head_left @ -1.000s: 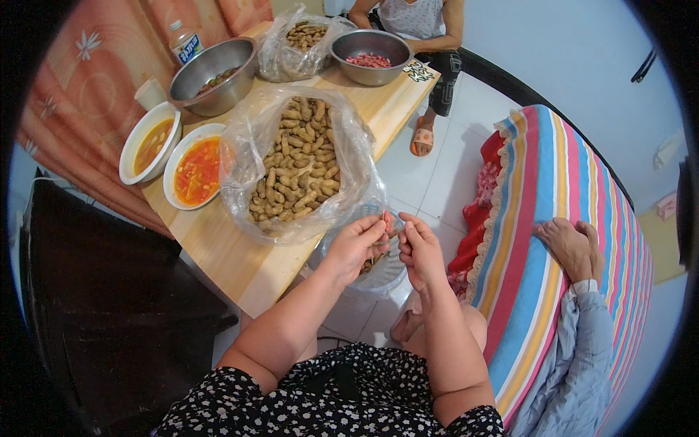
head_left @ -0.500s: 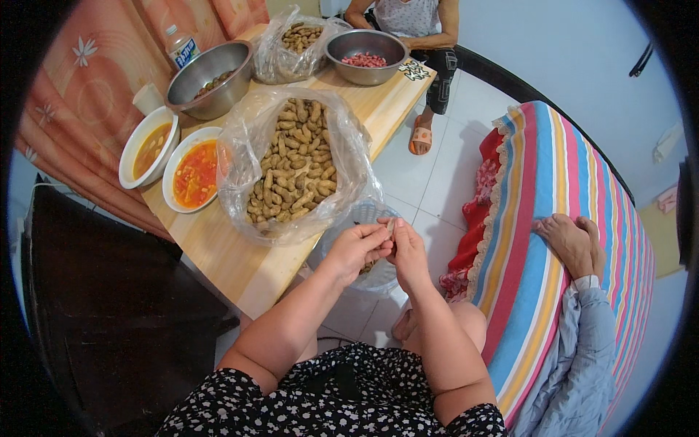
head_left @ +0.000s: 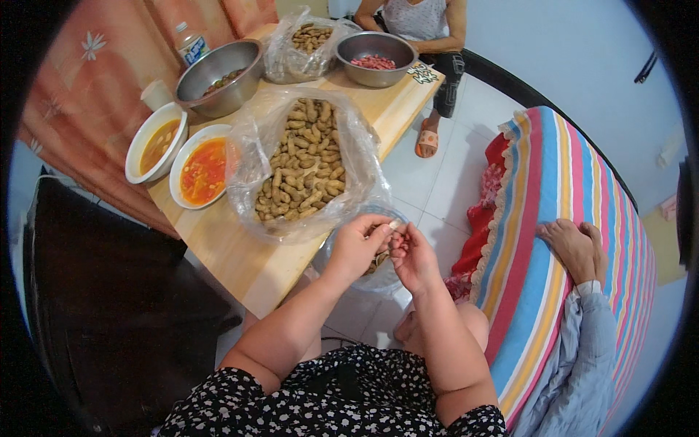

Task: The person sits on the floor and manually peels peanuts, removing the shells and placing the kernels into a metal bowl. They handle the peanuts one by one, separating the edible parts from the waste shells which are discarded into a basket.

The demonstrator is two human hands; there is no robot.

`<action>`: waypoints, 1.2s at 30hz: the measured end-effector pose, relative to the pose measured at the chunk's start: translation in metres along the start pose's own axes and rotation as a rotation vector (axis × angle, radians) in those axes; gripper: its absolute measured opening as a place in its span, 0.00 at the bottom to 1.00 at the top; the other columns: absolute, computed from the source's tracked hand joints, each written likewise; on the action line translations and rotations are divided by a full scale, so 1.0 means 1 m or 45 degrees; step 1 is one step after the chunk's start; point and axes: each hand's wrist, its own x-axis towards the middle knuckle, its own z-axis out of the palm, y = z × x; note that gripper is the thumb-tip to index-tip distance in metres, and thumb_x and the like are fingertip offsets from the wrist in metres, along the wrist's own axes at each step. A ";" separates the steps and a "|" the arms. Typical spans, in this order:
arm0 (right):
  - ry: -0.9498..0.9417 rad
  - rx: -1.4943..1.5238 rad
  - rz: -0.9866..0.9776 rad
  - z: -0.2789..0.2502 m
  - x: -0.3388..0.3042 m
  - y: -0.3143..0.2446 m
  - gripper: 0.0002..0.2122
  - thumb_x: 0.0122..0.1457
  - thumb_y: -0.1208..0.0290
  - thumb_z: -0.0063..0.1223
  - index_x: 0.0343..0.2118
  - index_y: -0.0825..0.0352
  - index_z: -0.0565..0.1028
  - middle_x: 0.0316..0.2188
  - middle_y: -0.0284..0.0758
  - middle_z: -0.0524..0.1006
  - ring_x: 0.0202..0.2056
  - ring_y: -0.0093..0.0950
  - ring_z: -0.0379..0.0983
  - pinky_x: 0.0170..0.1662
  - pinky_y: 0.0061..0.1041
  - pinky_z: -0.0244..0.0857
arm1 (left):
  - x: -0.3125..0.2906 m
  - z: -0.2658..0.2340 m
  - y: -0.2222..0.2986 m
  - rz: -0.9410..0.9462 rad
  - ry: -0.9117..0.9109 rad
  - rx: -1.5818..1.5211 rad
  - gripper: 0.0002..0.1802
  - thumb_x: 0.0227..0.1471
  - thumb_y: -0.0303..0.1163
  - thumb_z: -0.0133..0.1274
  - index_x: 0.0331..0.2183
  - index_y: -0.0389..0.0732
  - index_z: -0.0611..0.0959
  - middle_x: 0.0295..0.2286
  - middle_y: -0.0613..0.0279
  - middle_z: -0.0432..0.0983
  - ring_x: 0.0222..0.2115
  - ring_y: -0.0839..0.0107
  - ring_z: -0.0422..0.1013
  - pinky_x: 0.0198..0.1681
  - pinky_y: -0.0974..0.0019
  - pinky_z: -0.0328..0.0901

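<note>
My left hand (head_left: 357, 247) pinches a pale peanut shell (head_left: 394, 224) between thumb and fingertips. Facing it and almost touching, my right hand (head_left: 416, 264) has its fingers curled in, with small reddish peanut kernels (head_left: 399, 242) seeming to show among them. Both hands are over a translucent plastic bin (head_left: 384, 278) beside the table, with emptied shells inside. Closest on the table is an open clear plastic bag (head_left: 247, 191) full of unshelled peanuts (head_left: 306, 160). A metal bowl (head_left: 378, 71) of pink kernels stands at the table's far end.
Two white bowls of soupy food (head_left: 132, 162) (head_left: 176, 191) stand at the table's left, near a larger metal bowl (head_left: 218, 98), a bottle (head_left: 191, 45) and a second peanut bag (head_left: 291, 62). Another person (head_left: 419, 22) sits beyond. A striped bed (head_left: 531, 197) with someone's feet (head_left: 571, 247) is right.
My hands have come slightly apart, and my right hand has turned to show its curled fingers. The pale shell now sits at my left fingertips. The view has shifted a little.
</note>
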 end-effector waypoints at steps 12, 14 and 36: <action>0.013 0.091 0.077 0.006 -0.008 -0.013 0.05 0.55 0.73 0.42 0.31 0.68 0.68 0.20 0.28 0.66 0.19 0.17 0.59 0.17 0.10 0.51 | -0.031 -0.024 0.078 0.708 0.302 0.900 0.06 0.46 0.28 0.49 0.30 0.41 0.78 0.27 0.58 0.74 0.28 0.59 0.71 0.32 0.62 0.65; 0.019 0.095 0.046 0.007 -0.008 -0.013 0.05 0.55 0.73 0.42 0.33 0.68 0.68 0.20 0.28 0.66 0.19 0.17 0.59 0.17 0.10 0.51 | -0.021 -0.048 0.092 0.761 0.550 1.005 0.07 0.46 0.27 0.48 0.30 0.42 0.79 0.28 0.59 0.74 0.29 0.61 0.70 0.33 0.63 0.64; -0.162 -0.242 -0.054 0.017 -0.016 -0.010 0.06 0.55 0.72 0.44 0.34 0.67 0.69 0.19 0.26 0.63 0.19 0.15 0.56 0.16 0.09 0.48 | -0.022 -0.061 0.094 0.460 0.400 0.577 0.12 0.46 0.20 0.47 0.36 0.40 0.74 0.32 0.57 0.72 0.29 0.68 0.72 0.38 0.66 0.63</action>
